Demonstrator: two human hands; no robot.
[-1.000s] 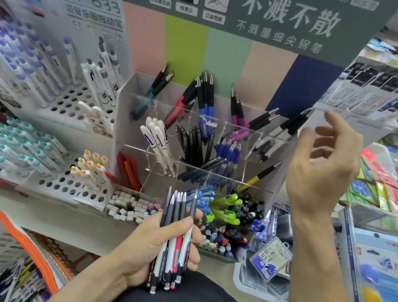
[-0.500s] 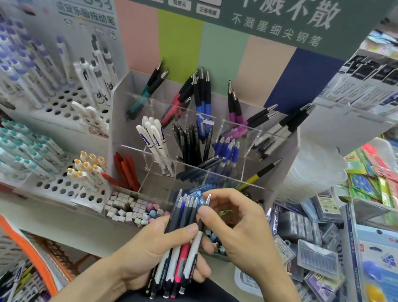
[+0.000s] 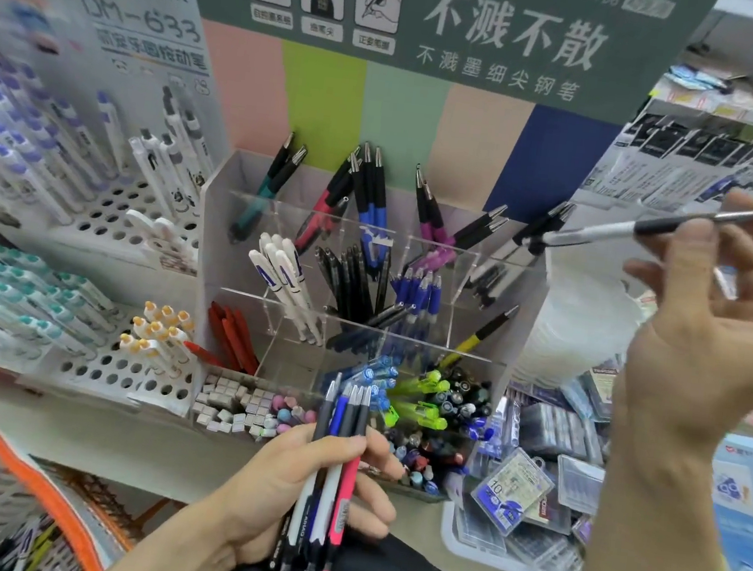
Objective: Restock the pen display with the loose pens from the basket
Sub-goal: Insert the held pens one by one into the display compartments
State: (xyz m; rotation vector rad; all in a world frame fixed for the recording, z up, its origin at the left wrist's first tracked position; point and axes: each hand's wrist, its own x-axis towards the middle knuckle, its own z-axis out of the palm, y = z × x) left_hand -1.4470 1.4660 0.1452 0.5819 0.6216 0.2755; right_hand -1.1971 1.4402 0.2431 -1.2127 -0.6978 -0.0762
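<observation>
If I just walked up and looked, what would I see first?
Probably the right hand, up at the right, pinching a single white pen that points toward the top right slot of the clear pen display. Next, low in the middle, the left hand grips a bunch of pens upright. Above everything hangs a big green sign with white writing.

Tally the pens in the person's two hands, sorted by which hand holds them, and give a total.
Left hand, bundle of pens: 4
Right hand, single black-and-silver pen: 1
Total: 5

The bundle count goes by the four tips showing above the fingers and the four ends below.
</observation>
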